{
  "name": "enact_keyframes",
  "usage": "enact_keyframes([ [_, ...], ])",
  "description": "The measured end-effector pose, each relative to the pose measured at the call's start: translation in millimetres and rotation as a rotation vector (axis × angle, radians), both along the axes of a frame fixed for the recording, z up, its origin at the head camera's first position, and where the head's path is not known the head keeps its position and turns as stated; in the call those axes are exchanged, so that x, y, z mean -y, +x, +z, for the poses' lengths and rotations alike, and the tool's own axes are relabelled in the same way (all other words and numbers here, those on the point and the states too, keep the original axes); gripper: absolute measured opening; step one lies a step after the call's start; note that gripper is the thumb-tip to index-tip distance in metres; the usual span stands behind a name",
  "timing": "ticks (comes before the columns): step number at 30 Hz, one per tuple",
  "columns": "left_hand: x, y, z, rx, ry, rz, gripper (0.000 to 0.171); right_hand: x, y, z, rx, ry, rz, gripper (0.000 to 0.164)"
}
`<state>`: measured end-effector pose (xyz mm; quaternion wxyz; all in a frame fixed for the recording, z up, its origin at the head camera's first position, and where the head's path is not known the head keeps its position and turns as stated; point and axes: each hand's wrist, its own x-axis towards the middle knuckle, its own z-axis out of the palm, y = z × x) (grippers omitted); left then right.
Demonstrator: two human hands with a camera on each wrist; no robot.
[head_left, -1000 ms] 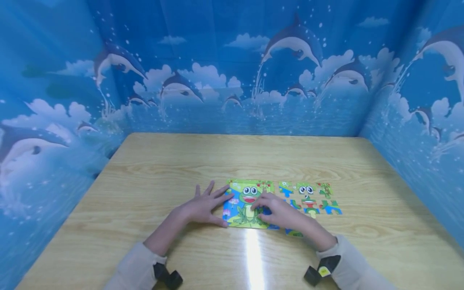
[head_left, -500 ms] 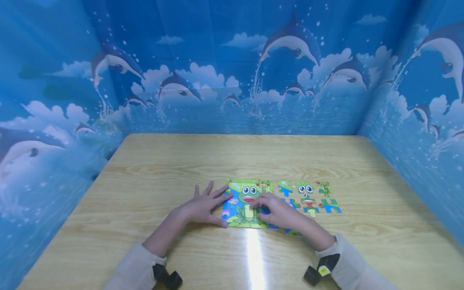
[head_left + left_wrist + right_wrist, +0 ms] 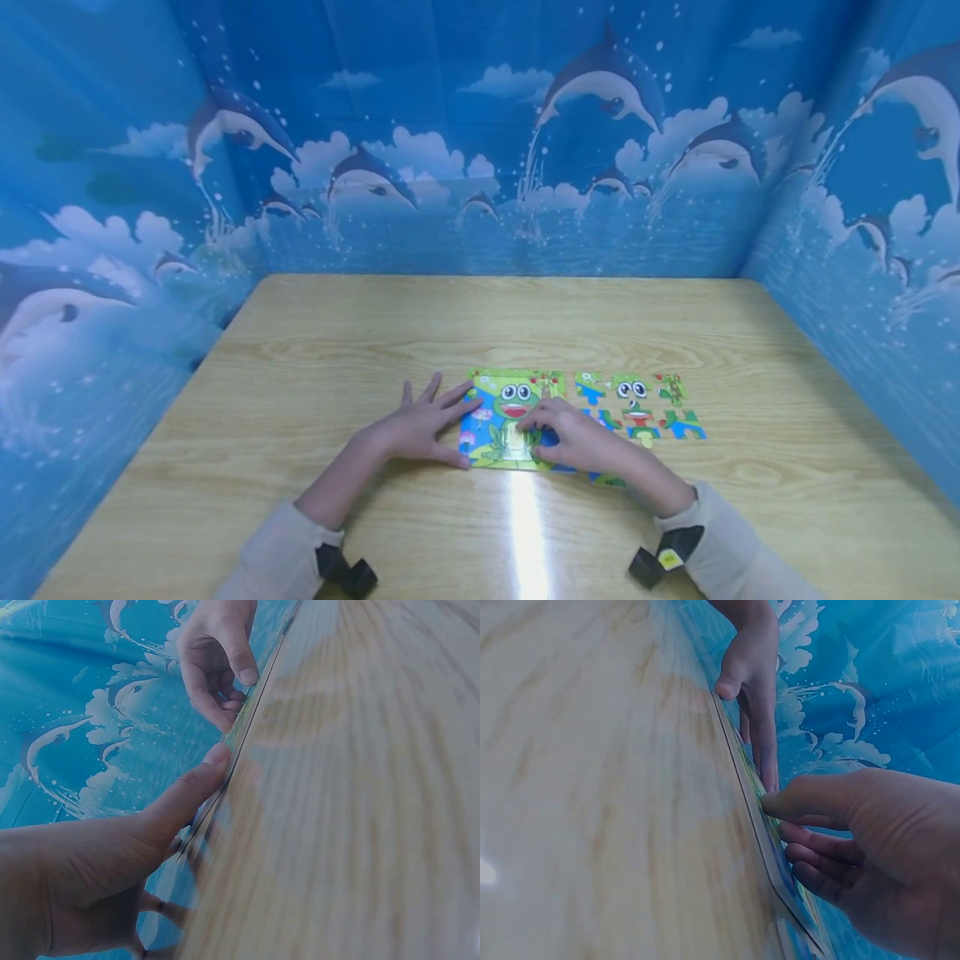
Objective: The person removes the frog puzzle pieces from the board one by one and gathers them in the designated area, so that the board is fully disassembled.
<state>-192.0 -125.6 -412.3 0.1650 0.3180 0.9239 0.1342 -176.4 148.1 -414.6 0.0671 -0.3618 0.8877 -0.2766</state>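
Observation:
A flat frog puzzle board (image 3: 495, 450) lies on the table, with a green frog on a blue and green ground. My left hand (image 3: 422, 427) is spread along its left side, fingertips over the edge and thumb at the lower left corner. The right hand (image 3: 573, 435) rests on the board's right part, hiding some of it. In the right wrist view the thumb (image 3: 810, 796) touches the board's face, other fingers bent loosely beside it. Thumb and fingers stand apart, and no piece shows between them. Right of the board lie several loose jigsaw pieces (image 3: 633, 390).
One blue and green piece (image 3: 607, 480) lies partly under the right forearm. The wooden table (image 3: 360, 317) reaches back to a blue dolphin curtain (image 3: 420, 100), which also closes both sides. A bright glare strip (image 3: 528, 533) falls on the table's front.
Both hands stay in nearly the same places on the board. A pale patch of glare now shows on the frog's belly. The head view has shifted very slightly.

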Motion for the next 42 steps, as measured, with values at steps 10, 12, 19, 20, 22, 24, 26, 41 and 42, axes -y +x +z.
enact_keyframes([
  [10, 1, 0.2, -1.0, -0.005, 0.010, -0.003, 0.090, 0, -0.4, 1.8, -0.006, 0.003, 0.036, 0.031],
  [12, 1, 0.3, -1.0, -0.007, 0.013, -0.004, 0.091, 0, -0.8, 2.5, -0.006, 0.000, 0.052, 0.032],
  [19, 1, 0.8, 0.5, -0.007, 0.025, -0.009, 0.091, -1, -2.4, 2.6, -0.012, 0.000, 0.070, 0.034],
  [20, 1, 0.9, 0.7, -0.007, 0.026, -0.008, 0.090, -1, -2.6, 2.3, -0.017, -0.005, 0.072, 0.034],
  [22, 2, 1.2, 0.9, -0.010, 0.027, -0.007, 0.090, -1, -2.8, 1.6, -0.024, -0.015, 0.075, 0.034],
  [24, 2, 1.3, 0.6, -0.015, 0.026, -0.008, 0.090, -1, -2.5, 1.6, -0.026, -0.023, 0.069, 0.034],
  [26, 2, 1.4, 0.0, -0.018, 0.027, -0.012, 0.091, -2, -2.4, 1.7, -0.025, -0.039, 0.063, 0.035],
  [41, 2, 2.4, 1.3, -0.028, 0.029, -0.030, 0.088, -13, -0.1, 14.1, -0.008, -0.077, 0.026, 0.034],
  [42, 2, 2.5, 1.4, -0.029, 0.027, -0.030, 0.088, -15, 0.7, 15.3, -0.007, -0.077, 0.017, 0.034],
])
